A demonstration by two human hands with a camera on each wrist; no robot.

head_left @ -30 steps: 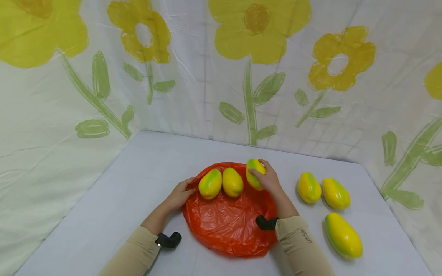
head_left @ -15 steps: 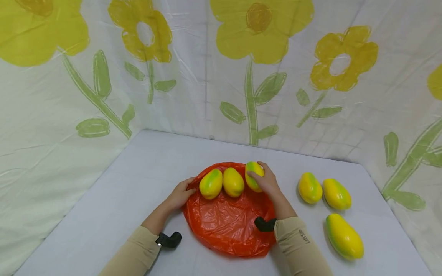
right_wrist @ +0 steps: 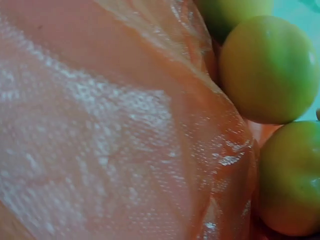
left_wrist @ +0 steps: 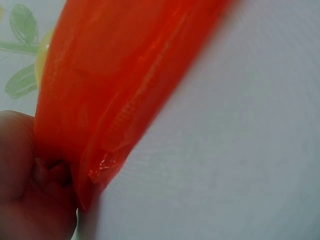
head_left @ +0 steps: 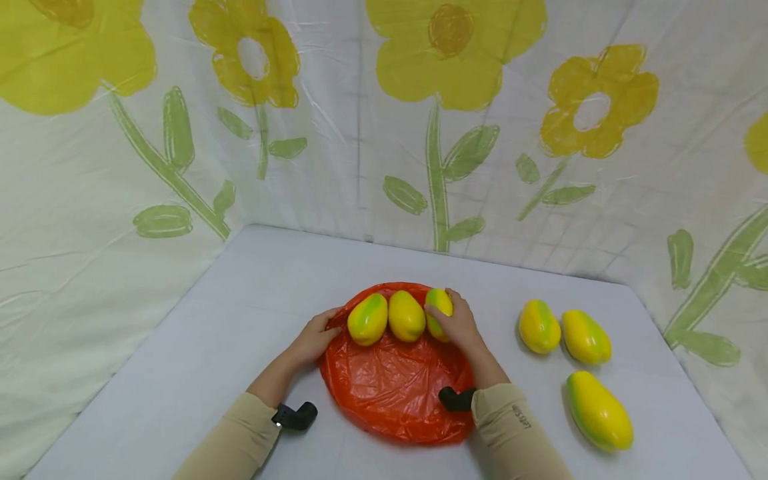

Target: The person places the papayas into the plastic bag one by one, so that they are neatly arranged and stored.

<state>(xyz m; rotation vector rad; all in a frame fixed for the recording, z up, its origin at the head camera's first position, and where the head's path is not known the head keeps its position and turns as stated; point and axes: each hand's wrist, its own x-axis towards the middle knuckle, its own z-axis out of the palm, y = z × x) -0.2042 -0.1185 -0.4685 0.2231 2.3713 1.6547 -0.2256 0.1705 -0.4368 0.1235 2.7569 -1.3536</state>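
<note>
A red plastic bag (head_left: 396, 387) lies with its mouth spread wide at the middle of the table. At its left rim my left hand (head_left: 315, 338) grips the plastic; the left wrist view has the curled fingers (left_wrist: 35, 190) on the bag's edge. My right hand (head_left: 462, 325) holds a yellow-green mango (head_left: 440, 313) at the bag's far right, partly covering it. Left of it, two more mangoes sit side by side in the far part of the bag, a left one (head_left: 368, 320) and a middle one (head_left: 407, 317). The right wrist view shows crinkled plastic (right_wrist: 125, 140) beside mangoes (right_wrist: 270, 70).
On the table's right side lie three loose mangoes: one (head_left: 539, 327) beside another (head_left: 587, 337), and a larger one (head_left: 600, 411) nearer the front. The white table (head_left: 198, 373) backs onto a flower-printed curtain (head_left: 336, 167).
The right hand has brought its mango slightly lower and to the left, closer to the middle one. The left hand stays at the bag's rim.
</note>
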